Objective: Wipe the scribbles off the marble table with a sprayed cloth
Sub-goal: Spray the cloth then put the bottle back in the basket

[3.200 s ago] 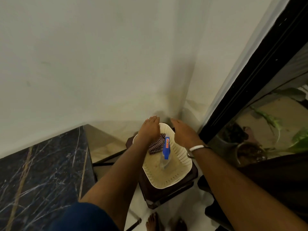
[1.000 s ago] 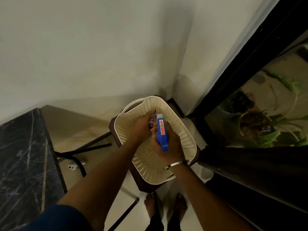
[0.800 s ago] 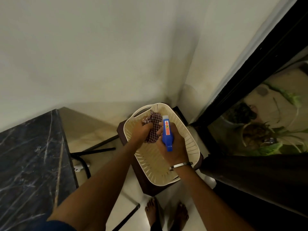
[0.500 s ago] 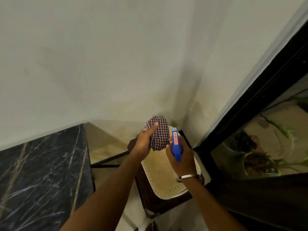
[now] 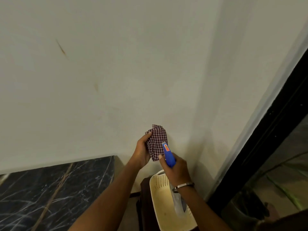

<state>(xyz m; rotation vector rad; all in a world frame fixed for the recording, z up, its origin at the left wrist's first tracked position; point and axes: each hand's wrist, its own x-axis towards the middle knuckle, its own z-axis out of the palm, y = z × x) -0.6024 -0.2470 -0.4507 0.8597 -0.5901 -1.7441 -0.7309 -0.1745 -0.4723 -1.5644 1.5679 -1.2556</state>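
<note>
the cloth (image 5: pixel 157 142), a folded checked piece in dark red and white, is held up in front of the pale wall (image 5: pixel 100 72), well above the basket. the left hand (image 5: pixel 141 151) grips it along its left edge, fingers curled round the fabric with the fingertips showing at the upper left corner of the fold. the right hand (image 5: pixel 176 167) is wrapped round the neck of the spray bottle (image 5: pixel 168 155), whose blue head with an orange label sits right against the lower right part of the cloth, overlapping it in this view. one finger of the right hand lies across the front of the blue head; whether it presses a trigger cannot be told. the clear body of the bottle hangs below the wrist, blurred. a metal bangle (image 5: pixel 183 185) circles the right wrist.

the marble table (image 5: pixel 50 194) lies at the lower left, dark with white and gold veins, its far edge against the wall. it is apart from both hands. scribbles on it cannot be made out from here.

below the hands stands the cream perforated basket (image 5: pixel 158 197) on a dark brown stool (image 5: pixel 141 205). to the right runs a black door frame (image 5: pixel 266 130) with glass beside it.
</note>
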